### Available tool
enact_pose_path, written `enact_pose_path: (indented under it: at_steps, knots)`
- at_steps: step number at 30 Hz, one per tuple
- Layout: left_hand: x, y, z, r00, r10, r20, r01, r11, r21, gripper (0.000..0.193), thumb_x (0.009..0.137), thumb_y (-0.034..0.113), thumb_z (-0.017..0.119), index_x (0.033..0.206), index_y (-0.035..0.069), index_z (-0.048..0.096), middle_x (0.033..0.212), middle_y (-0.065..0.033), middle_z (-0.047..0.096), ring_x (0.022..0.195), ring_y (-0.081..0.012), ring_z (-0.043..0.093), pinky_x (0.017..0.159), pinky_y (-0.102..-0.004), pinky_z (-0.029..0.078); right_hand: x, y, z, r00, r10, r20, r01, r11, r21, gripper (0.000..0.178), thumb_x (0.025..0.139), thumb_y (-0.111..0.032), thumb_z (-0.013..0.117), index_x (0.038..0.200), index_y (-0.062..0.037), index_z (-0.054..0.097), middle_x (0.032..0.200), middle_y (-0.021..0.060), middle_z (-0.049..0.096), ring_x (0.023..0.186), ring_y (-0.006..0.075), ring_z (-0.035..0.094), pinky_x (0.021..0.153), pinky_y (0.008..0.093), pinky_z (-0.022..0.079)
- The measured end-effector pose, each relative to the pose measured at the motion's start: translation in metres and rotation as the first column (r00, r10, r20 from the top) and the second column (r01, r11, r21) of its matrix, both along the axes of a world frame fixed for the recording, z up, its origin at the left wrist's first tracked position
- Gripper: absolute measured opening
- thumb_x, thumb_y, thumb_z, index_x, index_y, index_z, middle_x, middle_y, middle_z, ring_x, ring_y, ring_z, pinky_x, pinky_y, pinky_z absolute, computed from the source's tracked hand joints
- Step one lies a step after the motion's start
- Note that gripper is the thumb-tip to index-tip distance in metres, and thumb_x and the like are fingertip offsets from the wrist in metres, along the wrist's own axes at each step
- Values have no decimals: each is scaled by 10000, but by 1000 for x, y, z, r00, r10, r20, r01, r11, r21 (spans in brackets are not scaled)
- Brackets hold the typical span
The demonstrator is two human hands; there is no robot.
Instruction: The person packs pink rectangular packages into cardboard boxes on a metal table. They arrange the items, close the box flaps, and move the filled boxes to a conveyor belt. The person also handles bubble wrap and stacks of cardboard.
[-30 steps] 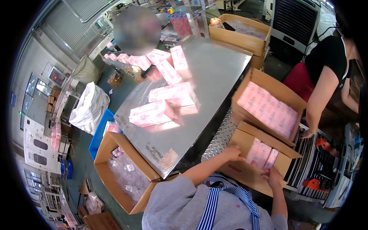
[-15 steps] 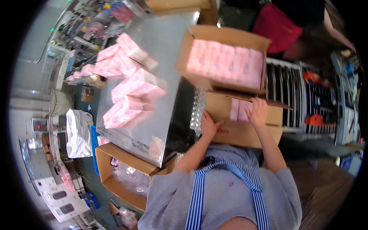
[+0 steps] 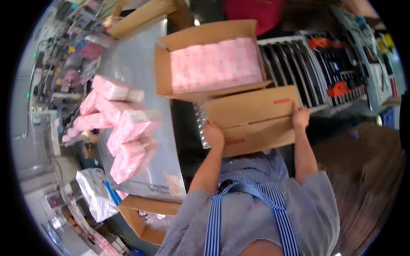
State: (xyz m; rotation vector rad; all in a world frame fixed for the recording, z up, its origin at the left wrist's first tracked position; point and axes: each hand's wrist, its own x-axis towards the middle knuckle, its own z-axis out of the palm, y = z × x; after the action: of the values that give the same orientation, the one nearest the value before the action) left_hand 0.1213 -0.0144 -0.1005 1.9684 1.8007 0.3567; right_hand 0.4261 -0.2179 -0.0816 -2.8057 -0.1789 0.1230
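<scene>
Bracing the brown box [image 3: 260, 136] right of the frame's middle, I have its left end in my left hand [image 3: 213, 134] and its right end in my right hand [image 3: 301, 117], the fingers of both bent around its edges, some out of sight. Its flaps [image 3: 247, 106] lie almost flat and meet in a narrow seam; I see no tape there, so I judge they could spring up if I let go. Squeezing the ends unevenly could buckle the cardboard or skew the box. Just above it, toward the upper middle, the open box [image 3: 205, 35] of pink packs [image 3: 215, 64] sits so near that a careless push could snag its lower flap. On the counter [image 3: 166, 149] at left, the stacked pink packets [image 3: 128, 128] lean together; a bump might topple them.
</scene>
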Motion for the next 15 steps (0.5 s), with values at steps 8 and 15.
enact_pose_path:
  at_steps: [8, 15]
  knots:
    - [-74, 45, 27, 973, -227, 38, 210, 945, 251, 366, 893, 229, 516, 1175, -3, 534, 1166, -248, 523, 1100, -399, 489, 945, -454, 403, -61, 0, -32, 990, 72, -118, -69, 997, 34, 651, 893, -615, 408, 981, 15, 545, 965, 237, 610, 931, 428, 578, 779, 491, 464]
    - [-254, 194, 162, 946, -67, -318, 208, 877, 434, 700, 697, 314, 747, 1309, 100, 482, 1339, -202, 411, 1252, -370, 373, 1040, -529, 294, -88, 53, -30, 985, 173, -8, -173, 982, -78, 587, 941, -558, 338, 999, 2, 505, 1017, 252, 582, 953, 428, 564, 777, 509, 464]
